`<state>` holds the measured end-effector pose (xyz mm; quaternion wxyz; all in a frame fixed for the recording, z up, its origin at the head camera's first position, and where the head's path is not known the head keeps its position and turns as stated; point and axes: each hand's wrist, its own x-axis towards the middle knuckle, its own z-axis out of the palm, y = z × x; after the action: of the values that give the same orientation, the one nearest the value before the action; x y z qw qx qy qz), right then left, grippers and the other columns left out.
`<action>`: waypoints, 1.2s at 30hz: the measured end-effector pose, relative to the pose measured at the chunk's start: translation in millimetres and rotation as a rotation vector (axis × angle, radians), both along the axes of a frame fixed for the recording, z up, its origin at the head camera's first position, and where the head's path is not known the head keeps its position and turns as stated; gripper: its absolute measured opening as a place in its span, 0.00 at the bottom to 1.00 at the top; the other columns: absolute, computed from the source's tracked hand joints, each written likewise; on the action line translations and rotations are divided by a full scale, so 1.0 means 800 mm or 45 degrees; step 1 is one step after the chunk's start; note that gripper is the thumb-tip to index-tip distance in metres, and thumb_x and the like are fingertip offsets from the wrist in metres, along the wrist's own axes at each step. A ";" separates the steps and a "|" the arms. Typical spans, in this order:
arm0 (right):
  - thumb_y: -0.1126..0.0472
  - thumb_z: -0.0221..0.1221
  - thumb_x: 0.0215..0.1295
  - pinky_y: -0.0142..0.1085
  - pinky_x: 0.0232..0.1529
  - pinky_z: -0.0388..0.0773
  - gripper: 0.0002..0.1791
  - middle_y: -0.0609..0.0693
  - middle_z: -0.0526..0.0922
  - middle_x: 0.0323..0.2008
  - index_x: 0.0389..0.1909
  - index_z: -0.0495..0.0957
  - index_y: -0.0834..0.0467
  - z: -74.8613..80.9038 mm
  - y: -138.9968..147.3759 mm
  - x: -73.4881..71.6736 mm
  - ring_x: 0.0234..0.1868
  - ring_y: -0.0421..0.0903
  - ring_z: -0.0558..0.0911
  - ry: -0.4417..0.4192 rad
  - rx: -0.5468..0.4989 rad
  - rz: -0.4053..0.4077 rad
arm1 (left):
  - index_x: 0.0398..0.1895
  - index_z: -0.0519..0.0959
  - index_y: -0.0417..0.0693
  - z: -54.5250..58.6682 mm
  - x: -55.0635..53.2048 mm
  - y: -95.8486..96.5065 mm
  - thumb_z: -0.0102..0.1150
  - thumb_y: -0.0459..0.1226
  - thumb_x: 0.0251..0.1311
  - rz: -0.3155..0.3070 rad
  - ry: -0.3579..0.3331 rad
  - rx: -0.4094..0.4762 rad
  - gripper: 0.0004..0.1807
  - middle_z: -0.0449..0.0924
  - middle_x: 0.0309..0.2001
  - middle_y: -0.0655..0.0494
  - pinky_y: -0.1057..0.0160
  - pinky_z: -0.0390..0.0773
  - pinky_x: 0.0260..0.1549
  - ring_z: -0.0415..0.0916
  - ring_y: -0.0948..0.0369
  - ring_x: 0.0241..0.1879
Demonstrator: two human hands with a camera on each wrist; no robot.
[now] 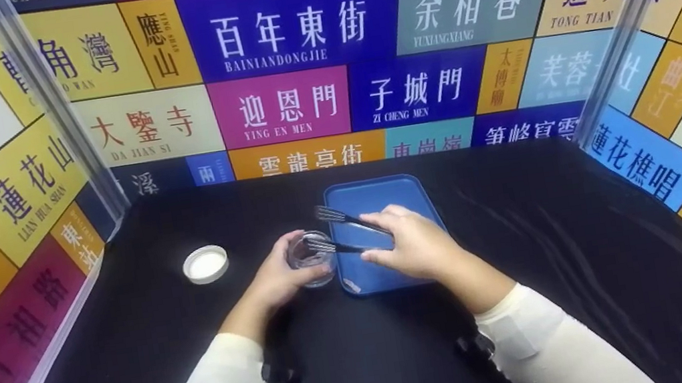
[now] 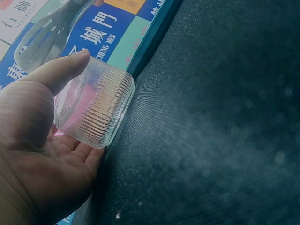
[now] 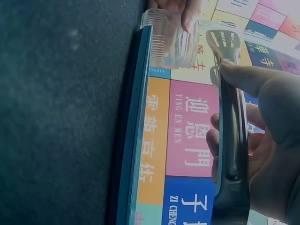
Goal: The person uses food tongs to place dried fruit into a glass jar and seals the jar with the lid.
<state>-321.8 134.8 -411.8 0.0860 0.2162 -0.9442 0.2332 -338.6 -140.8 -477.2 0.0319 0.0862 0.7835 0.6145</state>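
My left hand grips a small clear ribbed jar, thumb on one side and fingers on the other. The jar stands with its mouth up beside the tray's left edge; whether anything is inside I cannot tell. In my right hand is a pair of black tongs with slotted ends, its arms spread apart. One slotted end reaches over the jar's mouth in the head view, the other sits farther back above the tray. The blue tray lies under the right hand.
A round white lid lies on the black tablecloth to the left of the jar. Patterned sign panels stand behind and at both sides, with clear upright posts at the corners.
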 end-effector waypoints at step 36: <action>0.39 0.69 0.66 0.64 0.77 0.68 0.38 0.62 0.76 0.73 0.73 0.76 0.49 -0.006 0.114 -0.058 0.72 0.61 0.76 -0.311 0.132 -0.058 | 0.80 0.63 0.43 0.000 0.002 -0.002 0.82 0.38 0.53 -0.001 0.025 -0.015 0.52 0.76 0.74 0.41 0.47 0.65 0.81 0.75 0.45 0.74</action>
<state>-368.3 225.8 -416.5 -0.0354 0.1688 -0.9631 0.2065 -337.4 -142.2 -477.0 0.0248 0.0923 0.7874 0.6089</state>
